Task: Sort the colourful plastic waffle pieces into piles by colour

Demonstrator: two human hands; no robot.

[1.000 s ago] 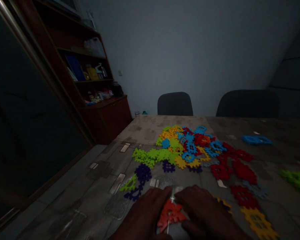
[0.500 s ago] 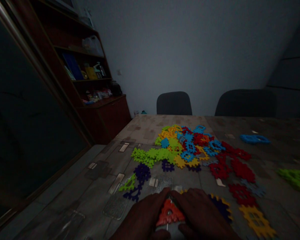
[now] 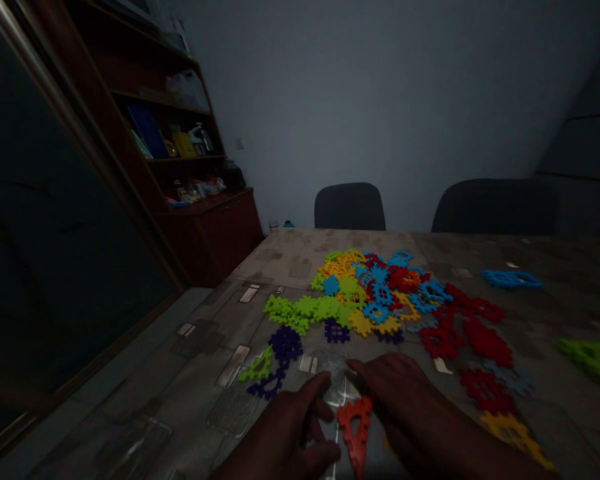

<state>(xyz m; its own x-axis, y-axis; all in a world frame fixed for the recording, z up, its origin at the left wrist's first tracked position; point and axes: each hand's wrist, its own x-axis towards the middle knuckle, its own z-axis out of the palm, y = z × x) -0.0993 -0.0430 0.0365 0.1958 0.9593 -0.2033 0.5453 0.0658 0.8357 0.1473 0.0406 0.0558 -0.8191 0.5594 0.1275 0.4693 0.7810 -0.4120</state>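
A red-orange triangular toothed piece (image 3: 355, 430) stands on edge between my two hands at the near edge of the table (image 3: 290, 257). My right hand (image 3: 400, 400) curls over it, fingers against its top corner. My left hand (image 3: 290, 433) lies just left of the piece, fingers loosely spread and bent, seemingly not gripping it. A yellow piece (image 3: 505, 427) lies beside my right forearm. Purple pieces (image 3: 285, 343) and a green triangle (image 3: 260, 367) sit just beyond my left hand.
A heap of coloured interlocking pieces (image 3: 375, 287) fills the table's middle, with red ones (image 3: 480, 340) spread to the right. A blue piece (image 3: 513, 279) and a green one (image 3: 593, 357) lie far right. Two dark chairs (image 3: 350, 207) stand behind the table, a shelf cabinet (image 3: 180, 153) at left.
The red-orange piece has turned from lying flat to standing on edge. My hands have parted, and the left one has come off the piece.
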